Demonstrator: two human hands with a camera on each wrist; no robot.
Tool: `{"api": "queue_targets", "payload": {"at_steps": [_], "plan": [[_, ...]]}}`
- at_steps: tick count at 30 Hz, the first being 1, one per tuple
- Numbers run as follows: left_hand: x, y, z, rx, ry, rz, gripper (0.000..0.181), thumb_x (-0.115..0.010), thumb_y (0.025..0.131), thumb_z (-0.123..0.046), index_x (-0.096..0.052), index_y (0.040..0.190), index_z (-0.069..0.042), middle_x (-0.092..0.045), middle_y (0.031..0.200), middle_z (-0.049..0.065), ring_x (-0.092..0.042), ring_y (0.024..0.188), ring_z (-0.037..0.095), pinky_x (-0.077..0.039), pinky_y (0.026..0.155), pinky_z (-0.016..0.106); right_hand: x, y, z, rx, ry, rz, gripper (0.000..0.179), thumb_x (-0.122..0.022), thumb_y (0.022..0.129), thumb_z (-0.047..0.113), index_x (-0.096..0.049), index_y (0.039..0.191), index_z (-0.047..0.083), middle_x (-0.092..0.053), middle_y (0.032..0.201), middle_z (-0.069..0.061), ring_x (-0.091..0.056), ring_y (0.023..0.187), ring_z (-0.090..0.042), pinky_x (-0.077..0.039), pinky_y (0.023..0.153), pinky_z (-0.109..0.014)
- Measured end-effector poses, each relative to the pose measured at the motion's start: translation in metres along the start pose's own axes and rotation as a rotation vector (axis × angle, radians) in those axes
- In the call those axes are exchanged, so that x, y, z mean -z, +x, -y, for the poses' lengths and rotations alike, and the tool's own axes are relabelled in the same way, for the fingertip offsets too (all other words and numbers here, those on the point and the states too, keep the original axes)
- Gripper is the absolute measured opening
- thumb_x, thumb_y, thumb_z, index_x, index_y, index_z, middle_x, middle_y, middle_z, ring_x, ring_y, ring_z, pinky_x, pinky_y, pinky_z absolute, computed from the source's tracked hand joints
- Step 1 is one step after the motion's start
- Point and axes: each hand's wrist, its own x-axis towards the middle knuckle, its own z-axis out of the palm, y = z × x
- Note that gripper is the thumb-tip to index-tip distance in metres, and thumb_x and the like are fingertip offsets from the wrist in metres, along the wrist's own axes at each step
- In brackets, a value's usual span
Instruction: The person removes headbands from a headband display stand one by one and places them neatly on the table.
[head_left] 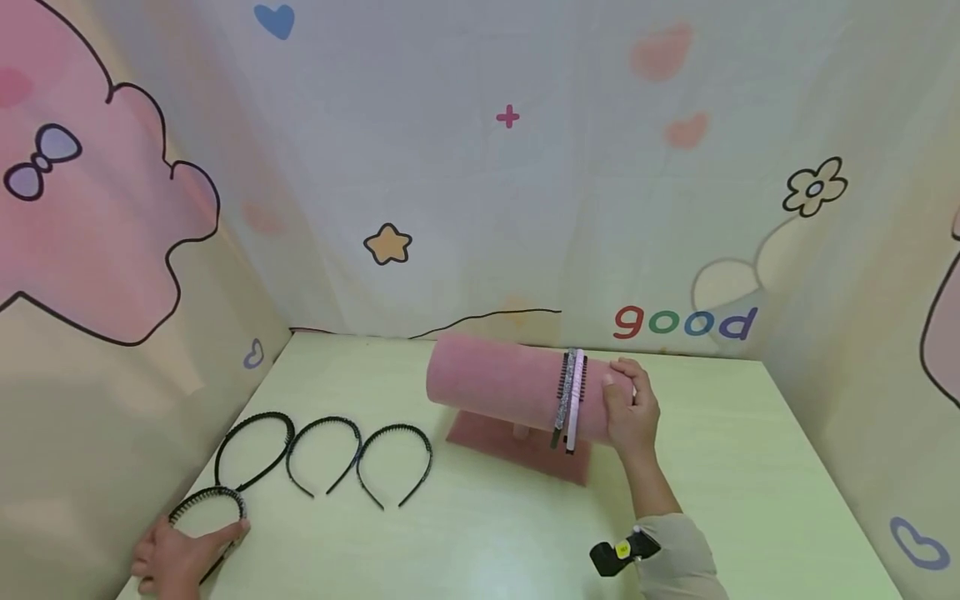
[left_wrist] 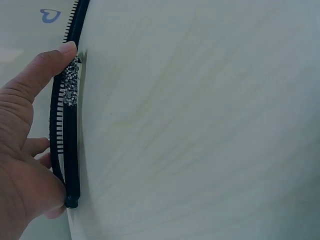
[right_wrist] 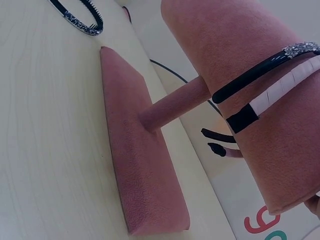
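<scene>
At the near left of the table, my left hand [head_left: 180, 554] holds a black headband [head_left: 206, 493] by its sides. The left wrist view shows my thumb on that toothed black headband [left_wrist: 71, 125], beside a patch of glittery stones, with fingers behind it. My right hand [head_left: 632, 408] grips the right end of the pink padded roll [head_left: 495, 379] of a display stand. Around this roll sit a glittery headband [head_left: 566, 392] and a pale pink one [head_left: 575, 404]. In the right wrist view, a post joins the roll to its pink base [right_wrist: 142, 165]; only a bit of hand shows.
Left of the stand lie a headband [head_left: 429, 454] and another headband [head_left: 358, 442], side by side. A black headband [head_left: 219, 454] whose tips lie close together is farther left, just beyond my left hand. Patterned cloth walls [head_left: 465, 167] enclose the table's back and sides.
</scene>
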Motion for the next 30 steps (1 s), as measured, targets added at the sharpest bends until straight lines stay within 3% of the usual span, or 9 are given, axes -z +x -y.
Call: {"api": "queue_targets", "payload": {"at_steps": [4,13,20,25,30], "plan": [[0.001,0.004,0.002,-0.016,0.006,0.002,0.144,-0.081,0.04,-0.067,-0.006,0.137,0.009,-0.005,0.127,0.044,-0.008,0.113,0.056,-0.016,0.089,0.065,-0.001,0.006,-0.015,0.008,0.011,-0.008,0.027,-0.054,0.093,0.021,-0.056,0.117,0.008,-0.048,0.133,-0.004,-0.048,0.11,-0.02,-0.044,0.078,-0.032],[0.003,0.004,-0.003,-0.049,0.001,-0.006,0.144,-0.082,0.041,-0.066,-0.008,0.139,0.009,-0.003,0.131,0.042,-0.004,0.117,0.058,-0.012,0.09,0.066,-0.002,0.008,-0.019,0.037,-0.006,-0.027,0.026,-0.053,0.093,0.021,-0.057,0.115,0.007,-0.049,0.131,-0.004,-0.048,0.11,-0.02,-0.044,0.078,-0.027],[0.0,0.005,-0.007,-0.063,0.04,0.013,0.147,-0.08,0.044,-0.067,-0.001,0.142,0.007,-0.001,0.132,0.042,-0.002,0.119,0.057,-0.011,0.092,0.066,-0.002,0.007,-0.02,0.026,0.002,-0.022,0.027,-0.054,0.093,0.022,-0.056,0.117,0.009,-0.048,0.132,0.0,-0.047,0.113,-0.019,-0.043,0.082,-0.035],[0.0,0.002,-0.004,-0.056,0.033,-0.026,0.136,-0.08,0.049,-0.063,-0.008,0.14,0.008,-0.004,0.133,0.042,-0.006,0.119,0.058,-0.013,0.092,0.065,-0.002,0.006,-0.018,0.012,0.002,-0.015,0.028,-0.053,0.093,0.025,-0.056,0.116,0.009,-0.048,0.132,0.001,-0.047,0.114,-0.021,-0.044,0.085,-0.041],[0.001,0.001,-0.001,-0.059,0.033,-0.039,0.134,-0.08,0.051,-0.062,-0.008,0.141,0.007,-0.004,0.134,0.041,-0.007,0.118,0.059,-0.015,0.091,0.066,-0.002,0.007,-0.02,0.02,-0.008,-0.02,0.027,-0.053,0.094,0.023,-0.056,0.115,0.008,-0.049,0.131,-0.001,-0.047,0.113,-0.021,-0.044,0.082,-0.033]]}}
